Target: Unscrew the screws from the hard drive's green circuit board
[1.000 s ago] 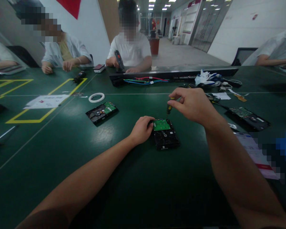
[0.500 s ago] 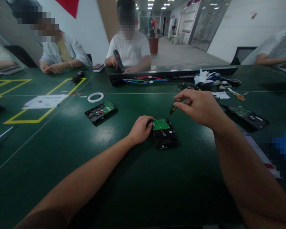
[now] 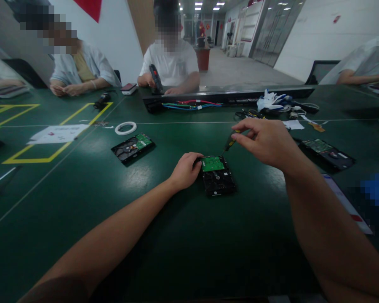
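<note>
A black hard drive [image 3: 219, 181] with a green circuit board lies flat on the dark green table [image 3: 164, 235] in front of me. My left hand [image 3: 187, 170] grips its left edge near the far corner, fingers at the back and thumb along the side. In my right hand [image 3: 262, 139] is a small dark screwdriver with a yellow-marked handle [image 3: 230, 143], pinched between thumb and fingers and tilted. The screwdriver's tip points down at the drive's far right corner, by the circuit board's edge; whether it sits in a screw is too small to tell.
A second hard drive [image 3: 133, 149] lies to the left, near a white tape ring [image 3: 125, 128]. Another hard drive [image 3: 328, 154] is at the right. Cables, white gloves [image 3: 271, 101] and a long black bar [image 3: 233, 97] lie behind. Across the table a person [image 3: 170, 63] holds a power tool.
The screwdriver's tip has come slightly down and left to the drive's far right corner. My left hand keeps its grip, and the drive stays in place.
</note>
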Demonstrator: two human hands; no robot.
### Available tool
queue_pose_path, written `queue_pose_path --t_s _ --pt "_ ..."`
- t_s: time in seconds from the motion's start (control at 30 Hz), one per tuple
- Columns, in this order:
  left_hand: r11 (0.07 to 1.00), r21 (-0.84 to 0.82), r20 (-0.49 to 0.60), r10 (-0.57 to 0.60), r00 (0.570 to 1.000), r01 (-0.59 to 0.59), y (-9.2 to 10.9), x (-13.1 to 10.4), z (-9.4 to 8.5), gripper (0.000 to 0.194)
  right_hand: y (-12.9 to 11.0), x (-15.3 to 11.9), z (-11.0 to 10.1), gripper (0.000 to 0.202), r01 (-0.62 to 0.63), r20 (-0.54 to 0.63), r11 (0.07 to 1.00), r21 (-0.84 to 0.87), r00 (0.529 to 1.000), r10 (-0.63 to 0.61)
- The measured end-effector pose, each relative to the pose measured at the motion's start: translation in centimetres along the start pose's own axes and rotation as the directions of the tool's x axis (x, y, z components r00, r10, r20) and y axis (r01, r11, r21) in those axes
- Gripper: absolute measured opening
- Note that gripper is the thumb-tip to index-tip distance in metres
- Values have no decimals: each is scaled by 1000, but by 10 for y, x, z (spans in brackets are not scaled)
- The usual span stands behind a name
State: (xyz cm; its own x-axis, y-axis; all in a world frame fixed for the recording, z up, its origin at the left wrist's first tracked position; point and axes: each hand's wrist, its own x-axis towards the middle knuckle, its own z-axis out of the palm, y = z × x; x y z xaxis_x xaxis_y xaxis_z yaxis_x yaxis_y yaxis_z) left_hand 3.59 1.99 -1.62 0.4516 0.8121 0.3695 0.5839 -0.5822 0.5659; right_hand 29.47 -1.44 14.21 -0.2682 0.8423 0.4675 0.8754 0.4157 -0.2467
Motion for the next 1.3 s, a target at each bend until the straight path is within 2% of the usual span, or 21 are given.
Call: queue_pose_path --t_s 0.3,0.73,1.03,1.3 --pt "1000 5 -6 -1 1000 1 0 1 1 27 -1 -1 -2 20 1 19 1000 1 1000 -1" --pt "1000 5 -2 -2 1000 2 2 0 0 27 -4 0 7 16 40 -27 999 -1 999 -40" --pt "1000 2 -10 6 1000 -6 2 0 0 26 -10 -2 -1 31 37 84 998 42 996 -40" --pt "1000 6 -13 19 1000 -19 0 0 2 26 -9 -2 1 30 95 76 995 -35 993 -92"
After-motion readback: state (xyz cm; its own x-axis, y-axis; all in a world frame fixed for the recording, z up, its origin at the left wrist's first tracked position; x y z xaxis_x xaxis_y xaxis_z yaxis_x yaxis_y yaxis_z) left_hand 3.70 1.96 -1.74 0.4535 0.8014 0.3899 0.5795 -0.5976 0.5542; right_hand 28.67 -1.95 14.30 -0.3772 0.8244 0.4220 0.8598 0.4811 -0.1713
